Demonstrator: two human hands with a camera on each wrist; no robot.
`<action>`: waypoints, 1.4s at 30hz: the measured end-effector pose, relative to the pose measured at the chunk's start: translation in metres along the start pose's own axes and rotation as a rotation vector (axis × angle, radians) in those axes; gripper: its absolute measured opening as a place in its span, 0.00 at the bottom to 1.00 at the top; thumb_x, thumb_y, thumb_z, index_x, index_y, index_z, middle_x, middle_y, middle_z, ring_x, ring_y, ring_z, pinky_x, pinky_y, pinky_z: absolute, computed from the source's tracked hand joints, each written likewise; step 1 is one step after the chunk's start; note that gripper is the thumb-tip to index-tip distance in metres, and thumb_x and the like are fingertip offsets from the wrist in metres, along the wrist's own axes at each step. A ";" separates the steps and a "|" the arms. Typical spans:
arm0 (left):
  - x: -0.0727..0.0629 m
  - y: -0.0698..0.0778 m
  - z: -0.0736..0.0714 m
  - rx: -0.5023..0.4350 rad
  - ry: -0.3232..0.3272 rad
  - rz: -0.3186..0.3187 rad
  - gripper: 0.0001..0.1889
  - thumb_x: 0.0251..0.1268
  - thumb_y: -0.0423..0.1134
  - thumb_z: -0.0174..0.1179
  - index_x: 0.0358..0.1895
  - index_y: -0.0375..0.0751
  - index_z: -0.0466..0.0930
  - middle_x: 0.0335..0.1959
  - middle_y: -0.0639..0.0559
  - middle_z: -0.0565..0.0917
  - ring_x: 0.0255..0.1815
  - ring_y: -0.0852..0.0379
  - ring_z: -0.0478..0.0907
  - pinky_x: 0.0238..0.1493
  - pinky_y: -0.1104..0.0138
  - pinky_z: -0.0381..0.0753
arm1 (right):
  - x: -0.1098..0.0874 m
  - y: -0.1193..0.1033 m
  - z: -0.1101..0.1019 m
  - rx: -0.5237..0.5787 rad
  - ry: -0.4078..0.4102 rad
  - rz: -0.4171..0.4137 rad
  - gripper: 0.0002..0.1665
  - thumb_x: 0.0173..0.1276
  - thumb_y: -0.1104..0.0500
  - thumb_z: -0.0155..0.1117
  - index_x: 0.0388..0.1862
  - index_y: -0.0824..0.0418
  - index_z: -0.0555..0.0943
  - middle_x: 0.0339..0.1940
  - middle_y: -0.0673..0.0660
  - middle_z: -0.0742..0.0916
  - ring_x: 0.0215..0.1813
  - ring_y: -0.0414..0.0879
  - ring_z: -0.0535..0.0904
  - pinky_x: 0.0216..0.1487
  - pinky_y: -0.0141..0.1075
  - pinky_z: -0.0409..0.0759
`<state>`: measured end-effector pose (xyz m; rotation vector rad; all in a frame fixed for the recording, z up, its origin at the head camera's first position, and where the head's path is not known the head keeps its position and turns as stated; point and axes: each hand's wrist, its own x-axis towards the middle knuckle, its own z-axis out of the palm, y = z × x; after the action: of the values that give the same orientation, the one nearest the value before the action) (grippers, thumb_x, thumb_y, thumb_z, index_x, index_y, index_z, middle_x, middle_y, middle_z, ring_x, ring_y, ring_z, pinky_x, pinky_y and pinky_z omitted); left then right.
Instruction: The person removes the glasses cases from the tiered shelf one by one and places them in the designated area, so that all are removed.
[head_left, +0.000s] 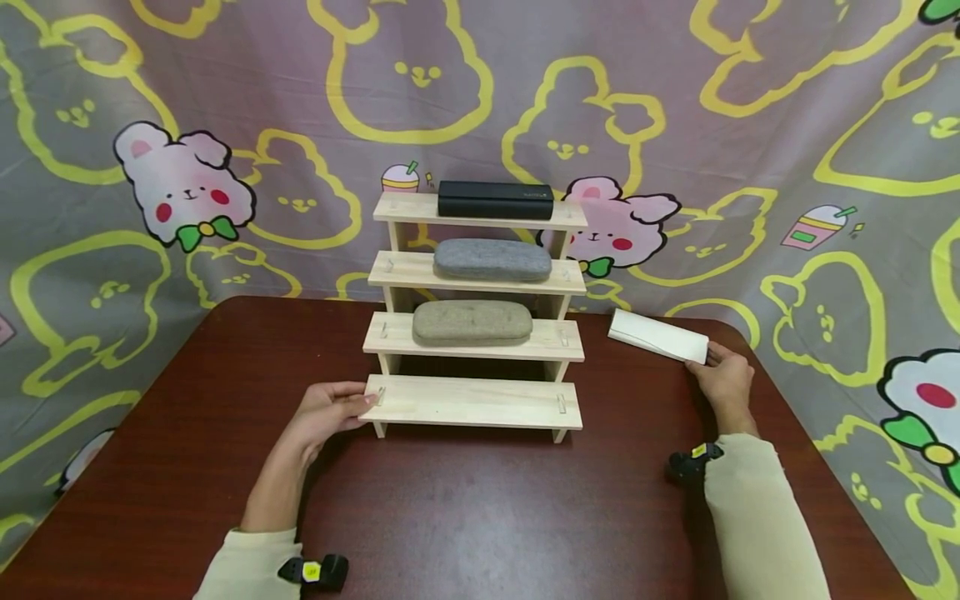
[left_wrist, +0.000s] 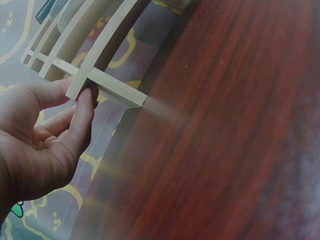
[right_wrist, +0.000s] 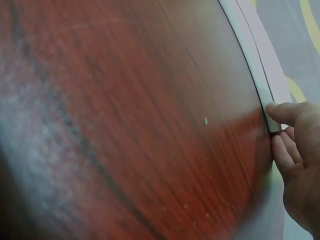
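Note:
A stepped display rack of pale wood (head_left: 472, 402) stands on the table. My left hand (head_left: 330, 412) pinches the left end of its lowest shelf, thumb on one face and fingers on the other, as the left wrist view shows (left_wrist: 55, 125). On the upper steps lie a black glasses case (head_left: 495, 200), a grey glasses case (head_left: 492, 260) and a beige glasses case (head_left: 472, 322), one per shelf. Off to the right, a white, flat-sided glasses case (head_left: 658, 335) lies at the back of the table. My right hand (head_left: 726, 379) pinches its near right end between thumb and fingers.
The dark red-brown table (head_left: 480, 517) has rounded back corners. A patterned cloth (head_left: 300, 92) with cartoon figures hangs close behind the rack and along both sides. Black wrist cameras (head_left: 318, 571) sit on both cuffs.

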<state>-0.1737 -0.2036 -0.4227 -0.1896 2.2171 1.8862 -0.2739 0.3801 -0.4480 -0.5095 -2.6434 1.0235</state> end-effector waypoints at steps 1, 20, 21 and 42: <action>0.000 0.000 0.000 0.001 -0.001 0.000 0.29 0.71 0.34 0.61 0.68 0.17 0.67 0.39 0.57 0.87 0.35 0.72 0.82 0.39 0.77 0.85 | 0.000 0.000 0.000 -0.001 -0.004 0.002 0.33 0.70 0.64 0.66 0.71 0.74 0.71 0.63 0.73 0.80 0.67 0.66 0.78 0.69 0.55 0.75; 0.001 -0.001 -0.001 0.010 -0.001 -0.007 0.29 0.71 0.35 0.61 0.68 0.18 0.67 0.37 0.60 0.86 0.35 0.72 0.81 0.39 0.77 0.85 | -0.001 0.001 -0.010 0.018 0.011 -0.005 0.30 0.71 0.65 0.63 0.70 0.71 0.72 0.67 0.70 0.79 0.75 0.66 0.67 0.80 0.57 0.57; 0.001 -0.001 0.000 0.009 0.000 -0.008 0.29 0.71 0.34 0.61 0.68 0.18 0.67 0.37 0.60 0.86 0.34 0.72 0.81 0.39 0.77 0.85 | -0.001 0.000 -0.010 0.028 0.018 0.001 0.30 0.71 0.65 0.62 0.71 0.70 0.73 0.67 0.70 0.79 0.75 0.66 0.68 0.80 0.57 0.58; 0.000 0.001 0.001 -0.008 0.005 -0.011 0.28 0.71 0.33 0.61 0.67 0.17 0.67 0.35 0.61 0.86 0.34 0.73 0.81 0.38 0.78 0.85 | 0.000 -0.038 -0.021 0.445 0.158 -0.131 0.25 0.70 0.68 0.61 0.66 0.70 0.78 0.44 0.34 0.86 0.40 0.15 0.76 0.47 0.10 0.74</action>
<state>-0.1743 -0.2021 -0.4219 -0.2077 2.2081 1.8911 -0.2748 0.3670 -0.4067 -0.2980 -2.1844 1.4096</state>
